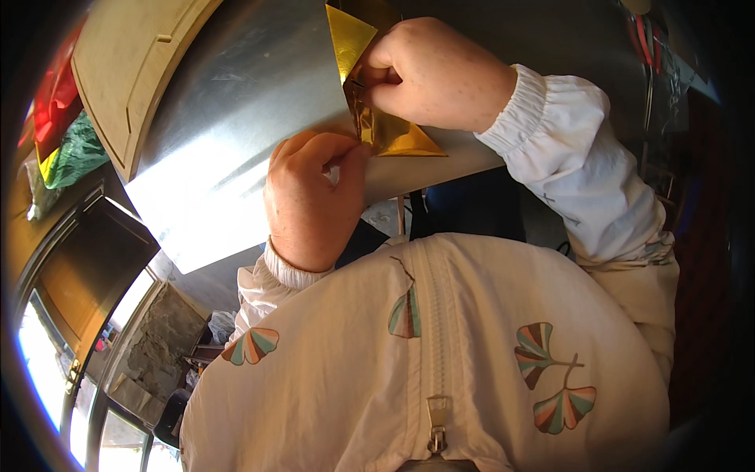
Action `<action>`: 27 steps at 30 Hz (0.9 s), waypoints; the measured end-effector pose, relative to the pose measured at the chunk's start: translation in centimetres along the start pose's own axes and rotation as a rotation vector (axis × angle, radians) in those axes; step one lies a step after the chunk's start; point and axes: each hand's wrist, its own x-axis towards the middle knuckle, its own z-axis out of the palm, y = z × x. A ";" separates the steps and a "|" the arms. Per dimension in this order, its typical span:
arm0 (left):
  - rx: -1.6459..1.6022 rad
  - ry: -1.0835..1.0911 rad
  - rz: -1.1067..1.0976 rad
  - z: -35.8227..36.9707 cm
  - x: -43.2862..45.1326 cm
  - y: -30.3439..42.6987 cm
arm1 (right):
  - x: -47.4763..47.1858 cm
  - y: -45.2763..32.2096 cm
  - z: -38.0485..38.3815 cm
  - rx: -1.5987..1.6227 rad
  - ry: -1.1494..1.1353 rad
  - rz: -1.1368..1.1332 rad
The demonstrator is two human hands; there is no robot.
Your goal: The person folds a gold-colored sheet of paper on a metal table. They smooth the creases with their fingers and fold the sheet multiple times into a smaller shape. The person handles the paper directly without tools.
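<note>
A sheet of shiny gold foil paper [398,134], folded with pointed corners, lies at the upper middle over a grey metal-looking tabletop [248,88]. My right hand [433,74] pinches the foil's middle between thumb and curled fingers; one gold triangle stands out to the left of these fingers and another spreads below them. Lower and to the left, my left hand [318,189] has thumb and forefinger together at the foil's lower left edge. The fingertips of both hands are partly hidden, and so is the fold between them.
A pale wooden board [138,71] lies at the table's upper left. Beyond it are red cloth or plastic [56,94] and green plastic [76,150]. Red-handled tools [643,41] are at the upper right. The table's near edge runs just before my body; a door [88,253] stands at the left.
</note>
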 end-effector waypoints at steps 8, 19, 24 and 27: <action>0.043 -0.057 0.030 -0.2 -0.1 -0.3 | 0.2 0.1 0.2 0.008 0.003 0.023; 0.048 -0.065 0.036 -0.3 -0.3 -0.3 | 0.3 -0.3 0.6 -0.114 -0.003 0.055; 0.005 -0.076 0.040 -0.2 -0.3 -0.3 | -0.4 -0.4 -0.3 -0.031 0.053 0.058; -0.019 -0.087 0.001 -0.2 -0.3 -0.3 | -0.7 -0.5 -0.4 0.021 0.041 0.105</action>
